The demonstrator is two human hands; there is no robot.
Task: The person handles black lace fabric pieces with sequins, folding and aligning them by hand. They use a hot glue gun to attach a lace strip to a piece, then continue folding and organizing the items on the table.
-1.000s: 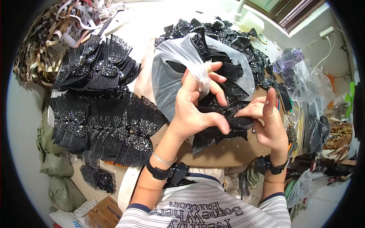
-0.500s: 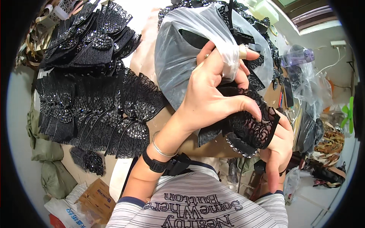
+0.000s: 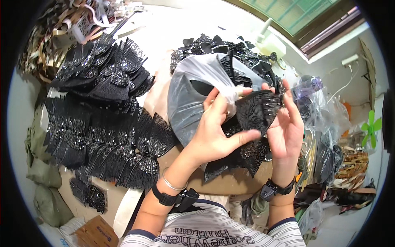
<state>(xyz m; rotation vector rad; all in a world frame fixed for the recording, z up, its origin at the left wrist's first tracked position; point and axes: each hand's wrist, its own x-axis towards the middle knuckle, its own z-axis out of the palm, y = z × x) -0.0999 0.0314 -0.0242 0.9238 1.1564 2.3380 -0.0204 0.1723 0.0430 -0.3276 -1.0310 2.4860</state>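
Observation:
My left hand (image 3: 216,133) has its fingers closed round the gathered mouth of a translucent plastic bag (image 3: 185,99), with black lace pieces showing inside. Its thumb stretches out along a black lace piece (image 3: 253,113). My right hand (image 3: 286,131), palm up with raised fingers, takes the right edge of that piece. The edge is sequinned and blurred by motion, and part of the grip is hidden. Below both hands lie more black lace pieces (image 3: 247,158), some with sequins, on the brown table edge (image 3: 222,185).
Stacked black sequinned lace pieces (image 3: 107,140) cover the table's left side, with another pile (image 3: 105,70) behind. More black trimmings (image 3: 205,45) lie beyond the bag. At right are a purple bottle (image 3: 306,87), clear plastic bags (image 3: 329,103) and a green fan (image 3: 371,128). A cardboard box (image 3: 96,232) sits lower left.
My right hand has risen and turned palm up, lifting the lace piece beside the bag's mouth. My left hand keeps hold of the bag and has shifted slightly. The view has tilted farther up the table.

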